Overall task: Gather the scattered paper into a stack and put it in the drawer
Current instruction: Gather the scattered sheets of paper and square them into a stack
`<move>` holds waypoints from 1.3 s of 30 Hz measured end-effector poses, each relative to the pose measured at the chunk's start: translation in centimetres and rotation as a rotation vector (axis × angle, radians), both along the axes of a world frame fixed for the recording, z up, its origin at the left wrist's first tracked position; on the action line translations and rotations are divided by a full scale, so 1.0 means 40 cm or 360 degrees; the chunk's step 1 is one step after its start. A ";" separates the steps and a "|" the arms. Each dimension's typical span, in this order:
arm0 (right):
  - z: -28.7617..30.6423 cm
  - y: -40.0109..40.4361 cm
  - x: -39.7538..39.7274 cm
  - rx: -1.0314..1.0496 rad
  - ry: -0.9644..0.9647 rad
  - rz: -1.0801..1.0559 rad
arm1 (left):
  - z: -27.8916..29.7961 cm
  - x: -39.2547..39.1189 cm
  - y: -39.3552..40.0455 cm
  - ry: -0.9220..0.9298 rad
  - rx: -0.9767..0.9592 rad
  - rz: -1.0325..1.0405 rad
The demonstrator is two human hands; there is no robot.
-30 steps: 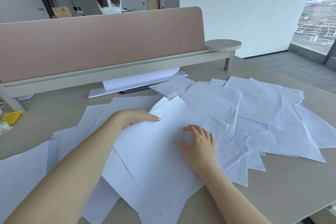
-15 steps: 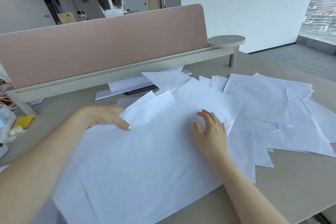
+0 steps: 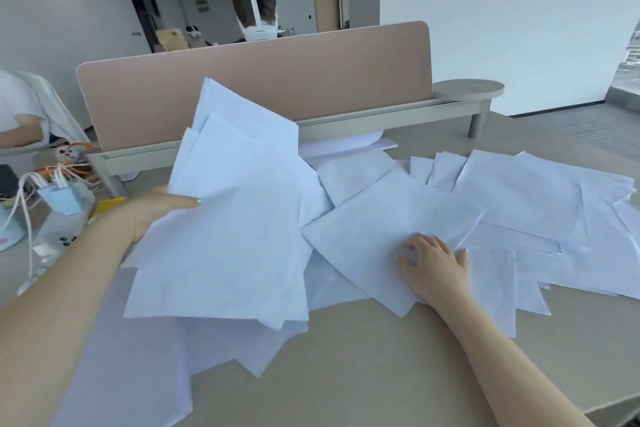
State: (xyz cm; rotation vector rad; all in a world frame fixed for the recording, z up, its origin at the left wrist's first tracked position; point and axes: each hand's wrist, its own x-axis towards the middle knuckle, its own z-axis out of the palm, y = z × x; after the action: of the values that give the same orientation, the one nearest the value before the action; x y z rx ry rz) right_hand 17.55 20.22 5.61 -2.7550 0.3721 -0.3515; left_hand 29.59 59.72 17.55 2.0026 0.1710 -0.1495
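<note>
Several white sheets of paper lie scattered over the beige desk [image 3: 346,374]. My left hand [image 3: 152,211] grips a loose bundle of sheets [image 3: 235,218] by its left edge and holds it tilted up off the desk, its far corners rising in front of the pink divider. My right hand [image 3: 433,267] lies flat, fingers spread, on a sheet [image 3: 388,218] of the pile at centre right. More sheets [image 3: 554,211] fan out to the right, and others [image 3: 138,374] lie under my left forearm. No drawer is in view.
A pink divider panel [image 3: 311,73] on a beige rail with a round shelf [image 3: 467,88] bounds the desk's far side. Cables, a blue charger [image 3: 59,198] and small clutter sit at far left. Another person's sleeve [image 3: 24,107] shows at the left edge, and someone sits beyond the divider.
My left hand has lifted its bundle of sheets off the desk and tilted it upright. My right hand stays pressed on the pile. The view has swung left.
</note>
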 end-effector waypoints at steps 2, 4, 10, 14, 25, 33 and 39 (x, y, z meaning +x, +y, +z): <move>0.001 0.002 -0.009 0.0063 -0.0057 0.0029 | 0.018 -0.032 -0.003 -0.0089 -0.0118 0.0033; 0.001 0.006 -0.016 0.0089 -0.0110 0.0087 | 0.026 -0.053 0.001 -0.0171 -0.0241 0.0124; 0.017 0.026 -0.025 0.0211 -0.0173 0.0300 | 0.004 -0.072 -0.046 0.0079 -0.0610 0.0143; 0.029 0.035 -0.031 0.0570 -0.0184 0.0323 | -0.028 -0.102 -0.203 0.0197 -0.0670 -0.0242; 0.052 -0.058 -0.034 0.2632 -0.1012 -0.0720 | -0.082 -0.025 -0.515 -0.0127 0.0461 -0.0810; 0.042 -0.018 -0.031 0.1801 -0.0834 -0.0412 | -0.174 0.049 -0.543 0.0050 0.1097 -0.0683; 0.034 -0.023 -0.018 0.1822 -0.0828 -0.0387 | -0.124 0.064 -0.543 0.0303 0.0615 -0.0605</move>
State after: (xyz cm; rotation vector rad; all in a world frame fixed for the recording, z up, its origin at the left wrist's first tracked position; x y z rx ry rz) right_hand 16.84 19.32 6.98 -1.4461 0.5408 -0.6392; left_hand 32.14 37.99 12.59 2.3896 -0.0699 -0.5885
